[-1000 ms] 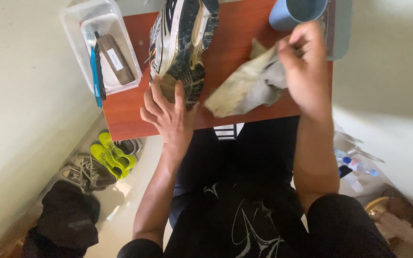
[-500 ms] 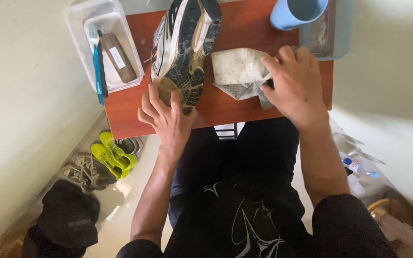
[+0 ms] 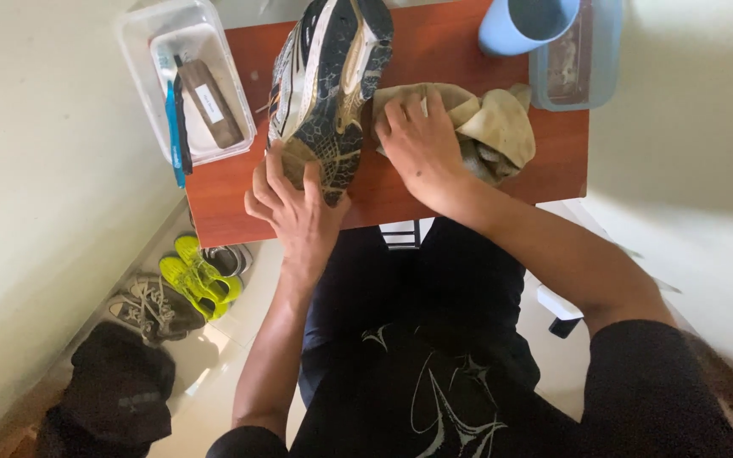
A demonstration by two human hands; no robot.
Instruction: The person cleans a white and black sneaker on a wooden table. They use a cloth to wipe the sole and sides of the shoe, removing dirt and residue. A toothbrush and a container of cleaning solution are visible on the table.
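Shoe [image 3: 331,85] is lying sole-up on a red-brown table [image 3: 434,182], with the left hand [image 3: 294,203] gripping its heel. Right hand [image 3: 422,144] is pressing flat, fingers spread, on a beige cloth [image 3: 498,127] beside the shoe.

You see a shoe [image 3: 326,93] with a black, white and gold patterned sole, a beige stained cloth [image 3: 485,127], a reddish-brown table [image 3: 434,42], a light blue cup [image 3: 523,25], and neon yellow-green sneakers [image 3: 201,276].
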